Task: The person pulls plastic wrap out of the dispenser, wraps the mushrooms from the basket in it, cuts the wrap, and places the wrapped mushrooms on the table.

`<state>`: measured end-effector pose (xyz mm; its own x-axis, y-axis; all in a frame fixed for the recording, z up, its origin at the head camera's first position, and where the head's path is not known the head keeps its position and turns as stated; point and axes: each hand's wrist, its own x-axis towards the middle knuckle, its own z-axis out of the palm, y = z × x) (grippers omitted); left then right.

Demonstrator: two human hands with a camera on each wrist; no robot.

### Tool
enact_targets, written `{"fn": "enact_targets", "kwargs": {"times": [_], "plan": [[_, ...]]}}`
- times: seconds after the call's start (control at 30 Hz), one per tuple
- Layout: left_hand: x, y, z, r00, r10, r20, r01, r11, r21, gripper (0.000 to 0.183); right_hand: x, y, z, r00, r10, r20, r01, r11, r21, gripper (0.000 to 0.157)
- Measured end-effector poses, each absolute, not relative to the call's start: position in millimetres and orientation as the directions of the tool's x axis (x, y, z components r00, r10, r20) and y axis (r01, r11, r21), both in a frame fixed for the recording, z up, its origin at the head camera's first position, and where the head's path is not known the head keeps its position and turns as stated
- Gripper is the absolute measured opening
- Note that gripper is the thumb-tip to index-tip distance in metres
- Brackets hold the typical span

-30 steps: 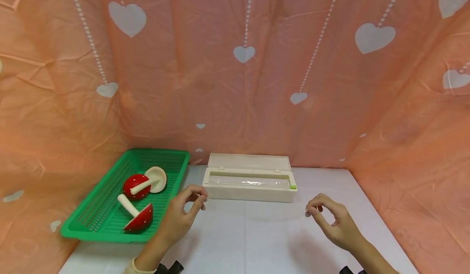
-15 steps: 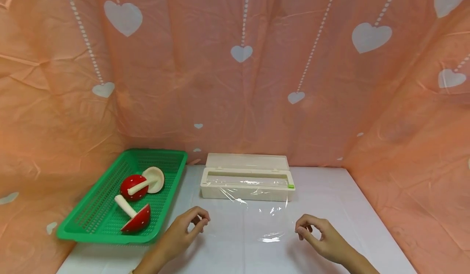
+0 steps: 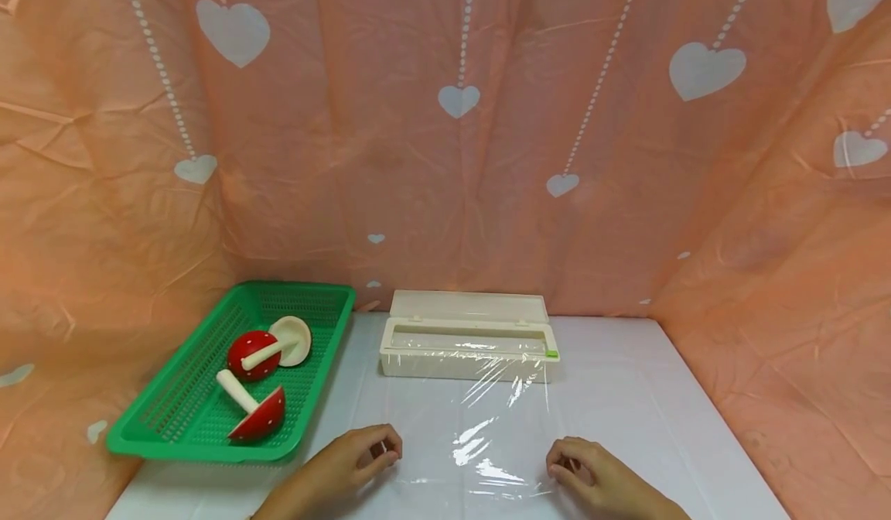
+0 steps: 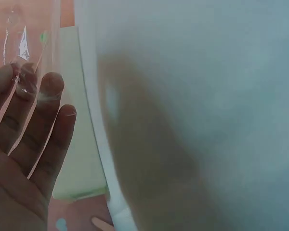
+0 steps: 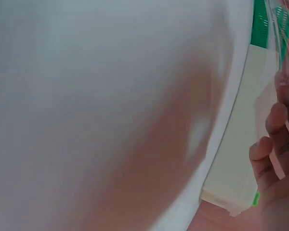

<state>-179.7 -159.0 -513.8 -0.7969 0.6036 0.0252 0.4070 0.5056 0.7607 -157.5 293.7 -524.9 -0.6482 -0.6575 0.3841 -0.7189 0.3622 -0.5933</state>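
A sheet of clear plastic wrap (image 3: 480, 443) stretches toward me from a white dispenser box (image 3: 466, 364), whose lid stands raised at the back. Inside the box lies the roll, and a small green slider (image 3: 552, 354) sits at the right end of its front edge. My left hand (image 3: 358, 462) pinches the near left corner of the wrap between thumb and fingertips. At the near right corner my right hand (image 3: 592, 473) pinches it the same way. In the left wrist view the wrap (image 4: 24, 45) shows creased at the fingertips.
On the left stands a green plastic basket (image 3: 125, 444) holding several red-capped, white-stemmed toy mushrooms (image 3: 261, 419). A white cloth covers the table (image 3: 626, 396). An orange curtain (image 3: 390, 156) with hearts encloses the back and sides.
Both hands have moved toward me and slightly closer together. The wrap has been drawn out of the box and now spans the space between it and the hands. Box and basket stay put.
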Motion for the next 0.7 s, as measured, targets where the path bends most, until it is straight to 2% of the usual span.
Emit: {"fn": "enact_targets", "kwargs": {"times": [0.17, 0.4, 0.6, 0.7], "plan": [[-178.5, -159.3, -516.5, -0.766, 0.642, 0.010, 0.427, 0.498, 0.755, 0.007, -154.1, 295.1, -526.9, -0.673, -0.684, 0.282, -0.662, 0.387, -0.642, 0.013], [-175.9, -161.3, -512.5, -0.724, 0.683, -0.101, 0.393, 0.529, 0.752, 0.003, -153.5, 298.8, -525.1, -0.688, -0.703, 0.178, -0.630, 0.457, -0.628, 0.011], [-176.7, -167.8, -514.7, -0.656, 0.754, -0.006, 0.521, 0.460, 0.719, 0.005, -150.7, 301.0, -521.5, -0.711, -0.698, 0.087, -0.592, 0.527, -0.609, 0.009], [-175.9, -170.7, -513.7, -0.640, 0.768, -0.024, 0.520, 0.456, 0.723, 0.004, -149.9, 299.5, -520.8, -0.703, -0.706, 0.082, -0.601, 0.528, -0.600, 0.010]]}}
